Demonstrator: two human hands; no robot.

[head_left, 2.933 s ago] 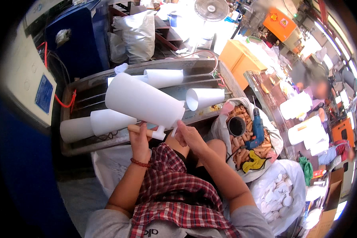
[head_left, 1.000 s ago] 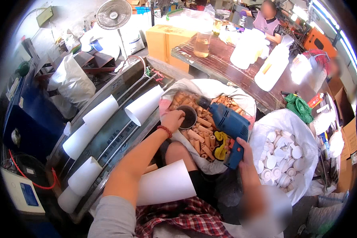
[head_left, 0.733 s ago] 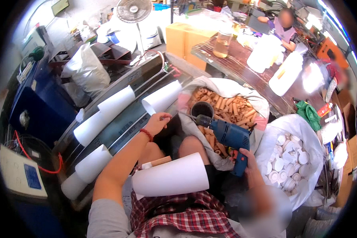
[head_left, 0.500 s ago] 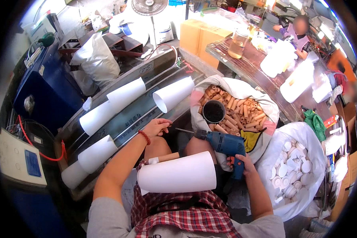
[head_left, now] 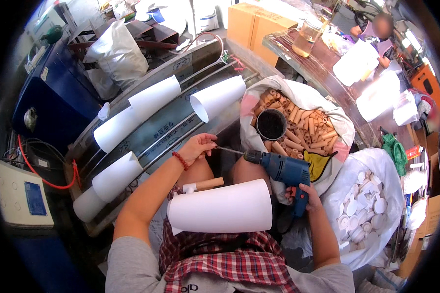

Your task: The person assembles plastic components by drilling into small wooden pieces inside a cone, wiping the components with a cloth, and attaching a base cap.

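Note:
My right hand (head_left: 308, 196) grips the handle of a blue power drill (head_left: 286, 168), whose long thin bit points left. At the tip of that bit is my left hand (head_left: 199, 147), its thumb and fingertips pinched together; anything between them is too small to make out. Across my lap lies a tapered white plastic container (head_left: 220, 206) on its side, with a tan tube-like handle (head_left: 209, 183) joined to it by a white stub. Neither hand touches the container.
Beyond my knees, a sack (head_left: 344, 141) holds tan tubes and a dark cup (head_left: 271, 124). White discs fill a plastic bag (head_left: 391, 195) at right. More white containers (head_left: 219, 98) lie on a railed trough (head_left: 181, 115) at left. A co-worker (head_left: 381, 41) sits beyond the wooden table (head_left: 298, 56).
My left fingertips have come to the drill bit's tip, where a small gap showed before. The drill stays in my right hand, and the whole view has shifted slightly.

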